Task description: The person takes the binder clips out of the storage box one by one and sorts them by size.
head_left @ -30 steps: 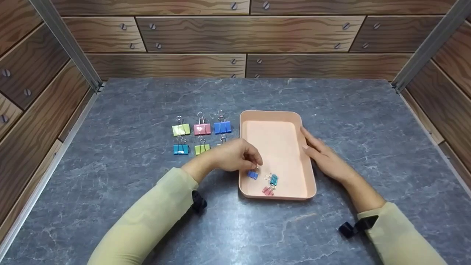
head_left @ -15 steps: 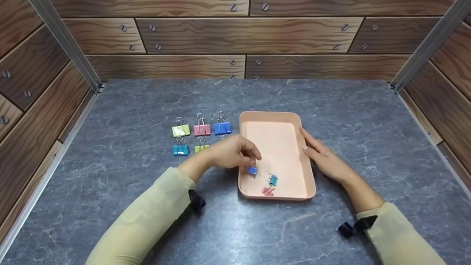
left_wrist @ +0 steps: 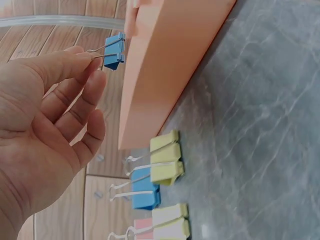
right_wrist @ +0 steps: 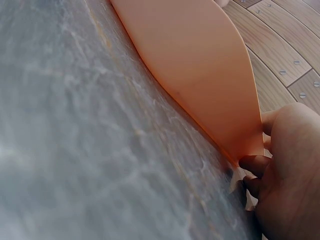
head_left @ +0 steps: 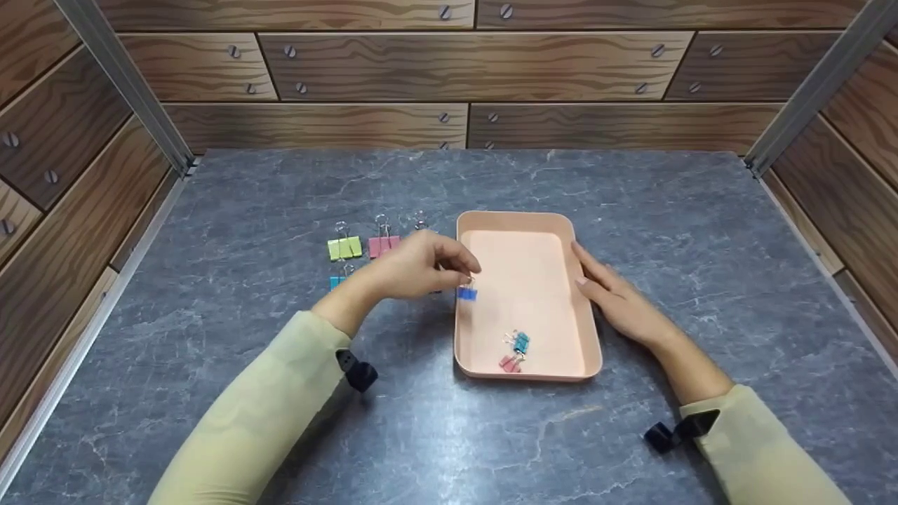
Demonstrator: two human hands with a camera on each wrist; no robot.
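My left hand (head_left: 424, 266) pinches a small blue binder clip (head_left: 467, 294) by its wire handles between thumb and index finger. The clip hangs over the left rim of a peach tray (head_left: 526, 280); in the left wrist view the same blue clip (left_wrist: 114, 51) is raised beside the tray wall (left_wrist: 155, 75). My right hand (head_left: 624, 301) touches the tray's right wall with extended fingers, the thumb near the rim. Inside the tray, toward its near end, lie a teal binder clip (head_left: 520, 343) and a pink binder clip (head_left: 510, 364).
Left of the tray, larger binder clips lie in rows: a yellow-green clip (head_left: 344, 247), a pink clip (head_left: 384, 247) and a teal clip (head_left: 337, 283). My left hand partly covers others. The grey marbled table (head_left: 449, 435) is bounded by wood-patterned walls (head_left: 449, 66).
My left hand has lifted the blue binder clip from over the tray floor and carried it left and away from me, to the left rim. The right hand and tray stay put.
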